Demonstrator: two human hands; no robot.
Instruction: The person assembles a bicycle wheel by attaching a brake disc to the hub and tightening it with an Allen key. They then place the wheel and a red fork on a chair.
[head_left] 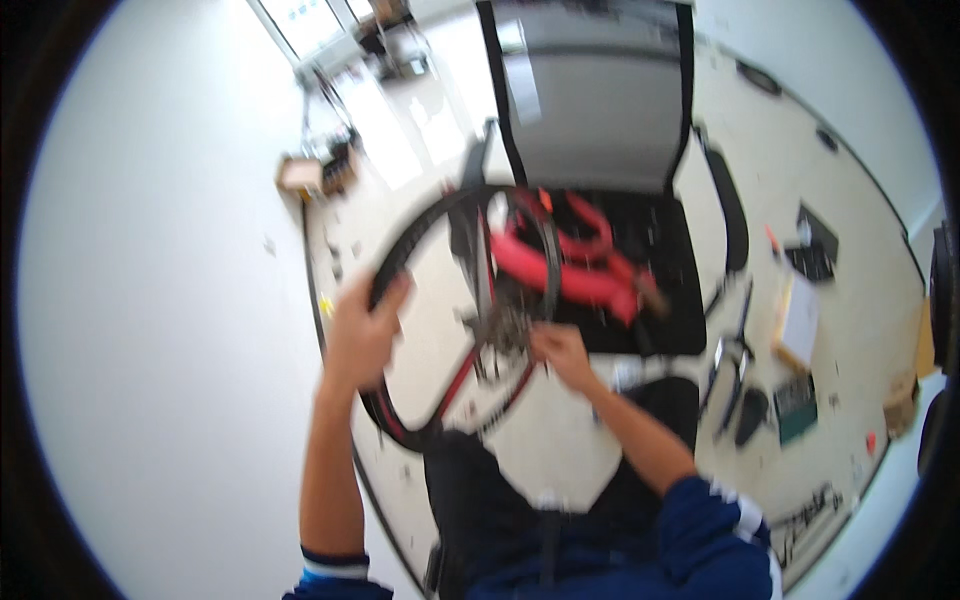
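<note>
A black wheel with red-trimmed spokes [410, 236] is held up in front of me, tilted and blurred by motion. My left hand [362, 335] is closed round the left side of its rim. At the wheel's middle sits a greyish metal mechanism [508, 330], its details smeared. My right hand [566, 357] has its fingers pinched together against the right side of that mechanism; what they hold is too small and blurred to make out. Beyond the wheel, a bright red tubular object [565, 280] lies on the black seat of an office chair [655, 333], partly hidden by the rim.
The chair's mesh back [590, 110] rises at the far side. On the right-hand floor lie a white and yellow box [797, 318], a dark green box [796, 410] and a long black forked part [735, 355]. A cardboard box [300, 175] stands by the white wall [180, 300].
</note>
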